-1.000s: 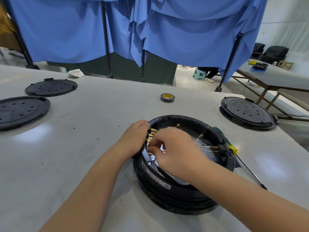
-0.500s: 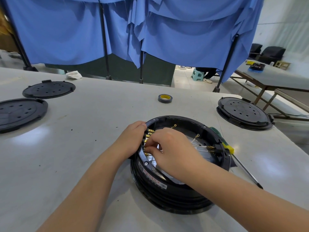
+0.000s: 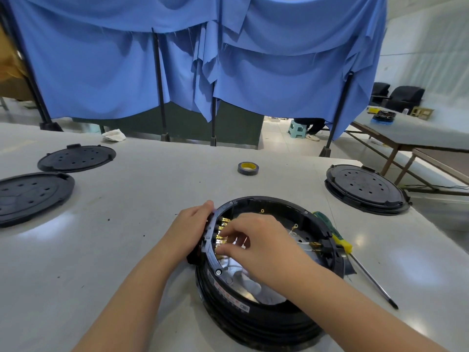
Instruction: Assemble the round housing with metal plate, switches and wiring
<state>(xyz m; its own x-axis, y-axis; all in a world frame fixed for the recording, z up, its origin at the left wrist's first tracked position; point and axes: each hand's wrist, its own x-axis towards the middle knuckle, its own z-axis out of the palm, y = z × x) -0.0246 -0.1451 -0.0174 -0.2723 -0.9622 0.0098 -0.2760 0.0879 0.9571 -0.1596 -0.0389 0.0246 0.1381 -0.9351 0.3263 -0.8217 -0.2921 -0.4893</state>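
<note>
The black round housing (image 3: 266,318) stands open-side up on the white table, just in front of me. A shiny metal plate (image 3: 243,288) lies inside it, with thin white wires (image 3: 302,241) running across to the right wall. Brass switch terminals (image 3: 223,229) line the inner left wall. My left hand (image 3: 190,229) grips the housing's left rim from outside, fingers curled over the switch block. My right hand (image 3: 256,240) reaches inside, its fingertips at the brass terminals; what they pinch is hidden.
A green-and-yellow screwdriver (image 3: 340,242) lies against the housing's right side, its shaft pointing toward me. A roll of tape (image 3: 248,168) sits behind. Black round lids lie at the left (image 3: 33,196), far left (image 3: 76,158) and right (image 3: 365,189). Blue curtains hang behind the table.
My right hand's fingers have spread slightly and shifted along the terminals. My left hand stays on the rim. The view has tilted up a little.
</note>
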